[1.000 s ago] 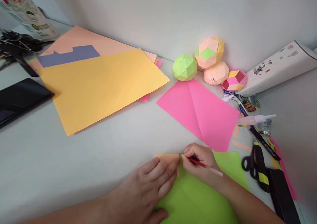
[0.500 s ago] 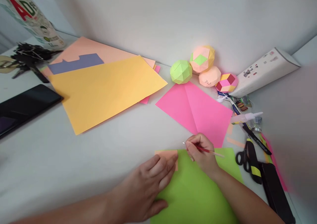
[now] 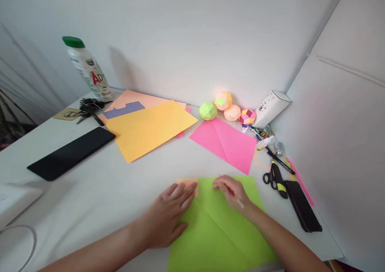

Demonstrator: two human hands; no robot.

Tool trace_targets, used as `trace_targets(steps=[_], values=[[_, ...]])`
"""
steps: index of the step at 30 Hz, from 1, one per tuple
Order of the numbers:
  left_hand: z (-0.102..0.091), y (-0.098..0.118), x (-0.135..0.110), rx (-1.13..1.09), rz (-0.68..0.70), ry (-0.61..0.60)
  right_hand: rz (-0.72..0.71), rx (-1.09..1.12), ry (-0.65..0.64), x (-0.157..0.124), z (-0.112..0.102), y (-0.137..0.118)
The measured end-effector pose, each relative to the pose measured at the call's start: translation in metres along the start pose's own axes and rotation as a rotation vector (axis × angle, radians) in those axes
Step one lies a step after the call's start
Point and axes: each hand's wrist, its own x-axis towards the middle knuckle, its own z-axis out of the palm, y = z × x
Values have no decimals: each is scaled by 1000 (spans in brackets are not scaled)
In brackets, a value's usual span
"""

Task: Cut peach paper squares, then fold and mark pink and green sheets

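My left hand [image 3: 170,212] lies flat with its fingers stretched out. Its fingertips press a small peach paper piece [image 3: 182,181] against the upper left corner of a green paper sheet [image 3: 207,236], which has a faint slanting crease. In a pinch, my right hand [image 3: 233,189] holds a slim red pen [image 3: 231,191] with a pale rear end. That hand is over the sheet's top edge, right of the peach piece; the pen's tip is hidden by the fingers. Beyond the green sheet lies a creased pink paper sheet [image 3: 225,143].
Yellow paper [image 3: 150,129] overlaps peach paper at the back left, near a black phone [image 3: 72,153], keys [image 3: 90,107] and a bottle [image 3: 90,71]. Several folded paper balls [image 3: 208,111] line the wall. Scissors [image 3: 270,178], a cutter [image 3: 279,181] and a black case [image 3: 303,206] lie right.
The view has tilted up and pulled back, showing more table and wall. My right hand has turned so the pen's tip no longer shows. My left hand stays on the peach piece.
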Motion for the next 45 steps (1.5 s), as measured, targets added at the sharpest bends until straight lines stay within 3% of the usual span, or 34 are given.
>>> trace_targets(steps=[4, 8, 15, 18, 25, 37, 45], values=[[18, 16, -9, -27, -58, 80, -183, -148, -46, -22, 10, -7], [32, 32, 5, -19, -24, 167, -377, -345, 14, -27, 12, -10], [26, 58, 53, -28, -55, 83, -340, -336, 126, -28, 9, -12], [23, 60, 62, -66, -75, 87, -346, -390, 120, -26, 9, -10], [27, 50, 49, -111, -125, 226, -420, -600, 7, -23, 13, -2], [29, 51, 44, -126, -129, 93, -441, -555, -102, -23, 2, 6], [30, 51, 42, -117, -136, 116, -453, -518, -156, -26, 4, 13]])
